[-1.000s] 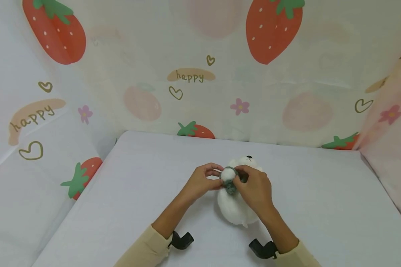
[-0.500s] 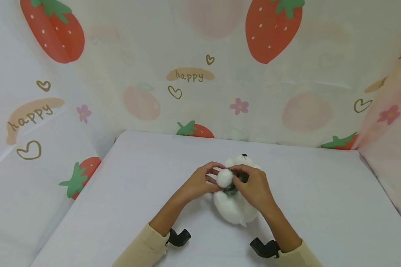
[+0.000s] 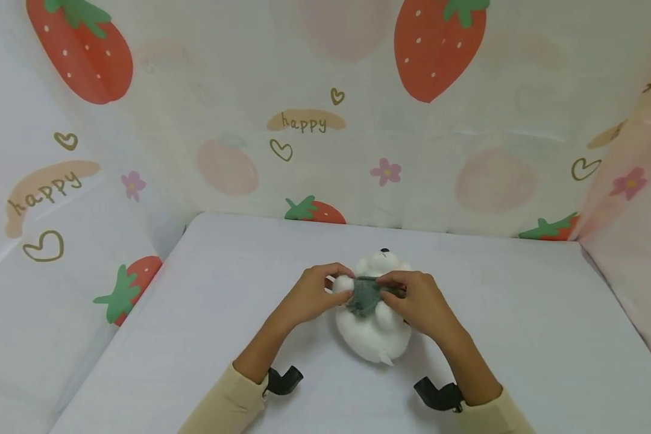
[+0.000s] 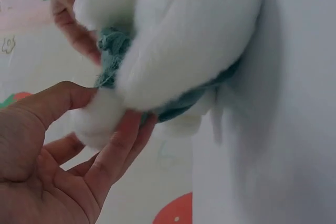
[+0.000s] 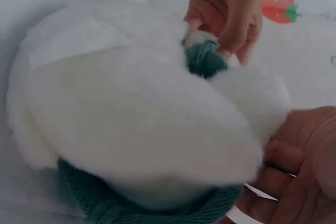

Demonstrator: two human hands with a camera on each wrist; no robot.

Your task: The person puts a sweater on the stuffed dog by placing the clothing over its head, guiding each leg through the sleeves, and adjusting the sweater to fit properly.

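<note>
A white plush bear (image 3: 371, 337) lies on its back on the white table, its dark nose toward the back. Green knitted clothing (image 3: 366, 295) spans its front between two round white paws. My left hand (image 3: 307, 296) holds one paw at the edge of the knit; in the left wrist view thumb and fingers (image 4: 118, 148) curl around that paw (image 4: 100, 119). My right hand (image 3: 420, 301) grips the bear's other side, thumb and index at the knit's edge. From the right wrist, the white body (image 5: 131, 114) hides part of this grip, and a green knotted band (image 5: 107, 211) shows below.
The white table (image 3: 222, 265) spreads out on both sides of the bear. Cloth walls printed with strawberries (image 3: 439, 48) and hearts stand behind and at the sides. Black angled pieces (image 3: 284, 381) stick out by both wrists.
Both hands have shifted a little left with the bear. The paw in my left hand has been drawn left, baring the green knit on the front, and the other paw has come into sight.
</note>
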